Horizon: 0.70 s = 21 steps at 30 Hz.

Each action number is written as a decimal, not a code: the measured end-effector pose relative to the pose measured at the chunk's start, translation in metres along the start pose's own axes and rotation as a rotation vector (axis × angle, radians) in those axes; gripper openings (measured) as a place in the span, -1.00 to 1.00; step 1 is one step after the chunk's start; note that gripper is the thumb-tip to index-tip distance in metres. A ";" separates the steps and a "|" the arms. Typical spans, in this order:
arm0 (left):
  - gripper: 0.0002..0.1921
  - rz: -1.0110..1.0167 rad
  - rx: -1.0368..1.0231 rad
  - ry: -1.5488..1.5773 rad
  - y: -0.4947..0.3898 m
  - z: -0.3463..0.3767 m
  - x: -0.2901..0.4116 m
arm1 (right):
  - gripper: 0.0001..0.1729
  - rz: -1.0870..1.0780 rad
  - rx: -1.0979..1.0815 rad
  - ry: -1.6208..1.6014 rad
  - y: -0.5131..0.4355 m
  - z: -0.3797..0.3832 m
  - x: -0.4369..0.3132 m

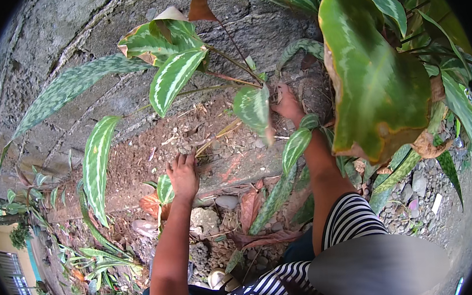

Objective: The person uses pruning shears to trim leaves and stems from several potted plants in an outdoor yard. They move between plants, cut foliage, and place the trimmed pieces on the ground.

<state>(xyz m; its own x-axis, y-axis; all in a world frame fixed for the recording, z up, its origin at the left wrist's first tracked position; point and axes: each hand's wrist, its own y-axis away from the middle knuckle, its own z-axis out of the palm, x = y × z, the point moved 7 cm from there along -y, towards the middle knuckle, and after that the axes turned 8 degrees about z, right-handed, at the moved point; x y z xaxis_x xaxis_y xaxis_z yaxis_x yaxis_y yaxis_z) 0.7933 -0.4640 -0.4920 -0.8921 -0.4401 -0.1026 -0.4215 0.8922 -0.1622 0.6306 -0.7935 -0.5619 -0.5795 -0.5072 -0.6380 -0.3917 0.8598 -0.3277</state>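
Note:
My left hand (183,177) reaches down to the gravelly soil (135,156), its fingertips resting at the edge of a low concrete curb (238,168). A dry yellowish stalk (220,135) ends right beside those fingers; whether they grip it cannot be told. Farther right, my right hand (289,104) is down by the base of a plant with green, pale-striped leaves (179,78). One drooping leaf (253,106) hangs just left of this hand, and its fingertips are partly lost against the soil and stems. Smaller striped leaves (297,148) cross in front of the right forearm.
A rough block wall (79,39) rises behind the soil. One large browning leaf (373,76) hangs close on the right. Mottled sword-shaped leaves (274,203), dry leaves (250,209), a grey stone (227,201) and a rough rock (204,220) lie nearer my body. Gravel (416,190) spreads at right.

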 end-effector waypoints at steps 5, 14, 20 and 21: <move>-0.55 0.137 0.382 -0.100 -0.004 -0.053 0.035 | -0.54 -0.101 0.110 0.076 0.001 0.004 -0.009; -0.01 0.133 -0.417 0.177 0.008 0.074 0.065 | -0.56 -0.164 -0.022 0.030 -0.014 0.019 -0.056; 0.48 -0.101 -0.729 0.352 0.006 0.122 0.034 | -0.64 0.046 -0.164 -0.319 -0.036 0.060 -0.050; 0.49 -0.112 -0.717 0.367 0.010 0.122 0.030 | -0.65 0.102 -0.185 -0.399 -0.038 0.070 -0.048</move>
<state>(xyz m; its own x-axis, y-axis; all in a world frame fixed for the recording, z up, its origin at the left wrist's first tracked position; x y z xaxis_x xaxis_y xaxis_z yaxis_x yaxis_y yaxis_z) 0.7823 -0.4808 -0.6165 -0.7825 -0.5803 0.2258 -0.4020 0.7477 0.5286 0.7232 -0.7974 -0.5671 -0.3153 -0.3264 -0.8911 -0.4887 0.8607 -0.1424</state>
